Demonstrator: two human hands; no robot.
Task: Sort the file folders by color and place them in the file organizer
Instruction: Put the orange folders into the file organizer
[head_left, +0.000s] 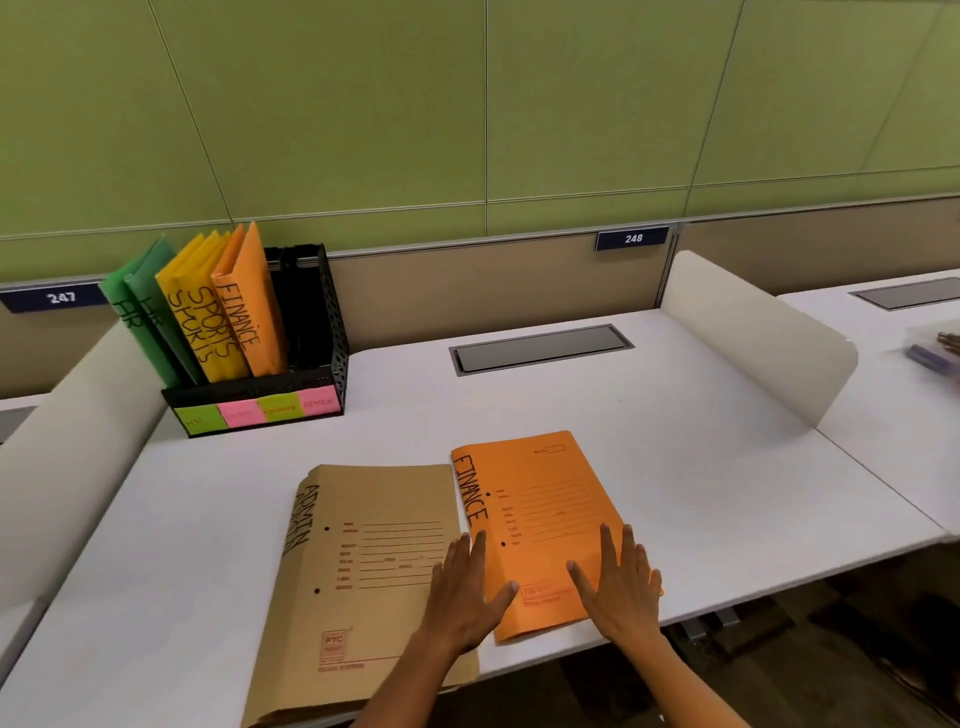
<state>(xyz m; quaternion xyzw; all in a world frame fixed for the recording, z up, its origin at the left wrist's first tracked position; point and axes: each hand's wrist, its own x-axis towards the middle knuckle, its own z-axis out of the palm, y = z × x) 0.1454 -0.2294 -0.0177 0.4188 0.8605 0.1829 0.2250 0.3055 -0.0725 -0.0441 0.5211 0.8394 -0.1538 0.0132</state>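
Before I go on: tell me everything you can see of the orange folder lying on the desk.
The orange folder lies flat and closed on the white desk, its near corner over the desk's front edge. It looks like thin card, with FINANCE handwritten in black along its spine side, printed form lines and two punch holes. The left hand rests on its left edge, the right hand on its lower right part, fingers straight. The brown ADMIN folder lies just to its left.

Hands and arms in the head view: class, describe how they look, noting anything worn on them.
Both hands, the left hand and the right hand, are bare: no gloves, and no rings visible. The forearms are bare too, with no sleeves, watch or bracelet visible up to the frame's bottom edge. No markings show.
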